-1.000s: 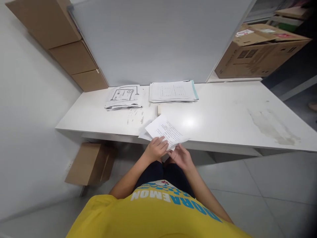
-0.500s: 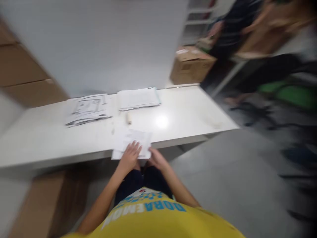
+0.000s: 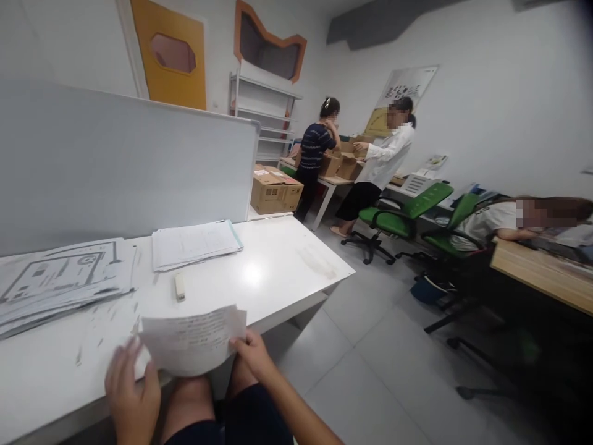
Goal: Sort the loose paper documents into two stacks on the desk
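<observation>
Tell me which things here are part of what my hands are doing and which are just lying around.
In use: printed sheet, held at its edges by the left hand and right hand.

Lying about: loose paper pile, neat paper stack, small white object on the white desk, cardboard box, green office chair.

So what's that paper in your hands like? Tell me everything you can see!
The sheet of paper is thin and white, with rows of small dark print too tiny to read. As held, it is wider than it is tall, and it bends a little. It sits over the near edge of the white table, above the person's knees. The left hand grips its left end and the right hand pinches its lower right corner.
</observation>
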A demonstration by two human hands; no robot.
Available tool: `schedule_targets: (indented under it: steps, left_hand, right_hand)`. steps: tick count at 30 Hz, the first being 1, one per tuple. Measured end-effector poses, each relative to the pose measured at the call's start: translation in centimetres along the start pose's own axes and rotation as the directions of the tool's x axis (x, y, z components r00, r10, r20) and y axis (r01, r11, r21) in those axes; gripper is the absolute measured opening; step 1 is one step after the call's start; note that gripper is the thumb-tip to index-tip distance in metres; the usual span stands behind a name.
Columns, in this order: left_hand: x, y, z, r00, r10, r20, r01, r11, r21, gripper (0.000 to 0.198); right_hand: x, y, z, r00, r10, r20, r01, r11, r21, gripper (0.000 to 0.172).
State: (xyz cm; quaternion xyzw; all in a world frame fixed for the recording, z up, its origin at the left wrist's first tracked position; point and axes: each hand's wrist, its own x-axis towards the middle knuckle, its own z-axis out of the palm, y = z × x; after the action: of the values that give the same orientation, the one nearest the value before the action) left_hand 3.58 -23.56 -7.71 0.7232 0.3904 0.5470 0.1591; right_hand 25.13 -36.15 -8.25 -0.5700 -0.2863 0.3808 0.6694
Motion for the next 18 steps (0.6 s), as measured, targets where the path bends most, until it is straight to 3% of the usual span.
schedule_targets:
  steps: [1,3,5,8,14,18]
  left_hand:
    - [1.6,0.4,-0.2,0.993,-0.115,-0.02,0.114,0.993,-0.033,0.066]
    - [4.3,1.2,0.1,0.941,-0.313,0.13,0.334,0.923,-0.189,0.058]
    - [5.7,1.7,0.9,0.89,-0.392,0.233,0.446,0.854,-0.268,0.051]
    - [5.6,1.7,2.1,0.868,-0.388,0.31,0.482,0.809,-0.337,0.046]
    - [3.8,2.6,2.4,0.889,-0.392,0.237,0.455,0.817,-0.355,0.034]
    - [2.8,2.4,2.4,0.882,-0.367,0.294,0.462,0.793,-0.397,0.036]
  right_hand:
    - [0.4,-0.7,0.2,0.999,-0.02,-0.037,0.019,1.0,-0.019,0.033]
    - [1.1,-2.1,0.6,0.992,-0.054,-0.117,0.053,0.999,-0.013,0.035]
    - [1.9,-2.8,0.9,0.983,-0.096,-0.156,0.088,0.994,-0.058,0.037]
    - [2.5,-2.9,1.0,0.991,-0.091,-0.099,0.073,0.983,-0.168,0.038]
    - [1.5,-3.1,-1.0,0.959,-0.284,-0.014,0.258,0.889,-0.379,0.033]
    - [1.5,-2.3,-2.1,0.97,-0.215,0.115,0.243,0.88,-0.408,0.028]
